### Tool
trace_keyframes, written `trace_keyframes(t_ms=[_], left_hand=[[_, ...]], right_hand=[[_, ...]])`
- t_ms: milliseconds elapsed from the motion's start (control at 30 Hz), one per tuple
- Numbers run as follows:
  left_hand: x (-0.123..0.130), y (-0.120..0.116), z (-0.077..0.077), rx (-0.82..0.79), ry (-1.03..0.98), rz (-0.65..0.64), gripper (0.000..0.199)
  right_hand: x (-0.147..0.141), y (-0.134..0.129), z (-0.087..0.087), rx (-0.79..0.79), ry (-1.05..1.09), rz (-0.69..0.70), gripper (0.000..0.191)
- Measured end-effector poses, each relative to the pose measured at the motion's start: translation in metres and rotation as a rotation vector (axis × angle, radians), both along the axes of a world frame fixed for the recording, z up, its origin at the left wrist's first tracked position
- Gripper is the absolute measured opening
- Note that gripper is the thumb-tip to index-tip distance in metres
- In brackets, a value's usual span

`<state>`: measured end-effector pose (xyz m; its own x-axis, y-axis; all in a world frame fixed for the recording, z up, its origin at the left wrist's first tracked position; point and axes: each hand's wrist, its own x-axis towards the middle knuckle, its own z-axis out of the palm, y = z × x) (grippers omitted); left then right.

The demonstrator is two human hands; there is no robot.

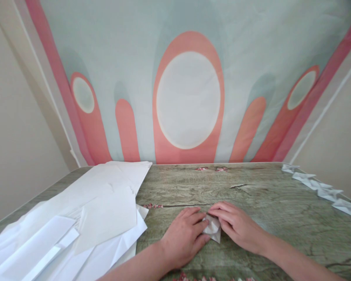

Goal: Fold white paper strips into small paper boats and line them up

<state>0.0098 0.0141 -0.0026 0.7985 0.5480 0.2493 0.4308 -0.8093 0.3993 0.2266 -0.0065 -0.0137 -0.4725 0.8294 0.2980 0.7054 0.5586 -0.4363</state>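
Between my two hands, on the wood-patterned table, lies a small piece of folded white paper point(213, 228) with several creases and a pointed corner toward me. My left hand point(187, 234) grips its left side, with the thumb at the lower edge and the fingers curled at the upper left. At its upper right side, my right hand point(236, 226) is closed, its fingertips pressed together against the paper. The far edge of the paper is partly hidden by my fingers.
A spread pile of white paper sheets point(108, 222) and strips covers the table's left side. Along the right edge stands a row of folded white paper pieces point(329, 193). The wood-patterned tabletop point(193, 187) meets a wall hanging point(188, 97) with coral shapes behind.
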Motion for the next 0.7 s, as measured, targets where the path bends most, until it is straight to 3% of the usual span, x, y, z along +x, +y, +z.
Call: trace_keyframes(t_ms=[300, 700], left_hand=[[0.001, -0.001, -0.001, 0.037, 0.074, 0.018, 0.034], [-0.003, 0.0, 0.001, 0.037, 0.183, 0.019, 0.048]], right_hand=[[-0.004, 0.004, -0.008, -0.196, 0.28, -0.085, 0.024], [0.0, 0.008, -0.015, -0.253, 0.269, -0.082, 0.013]])
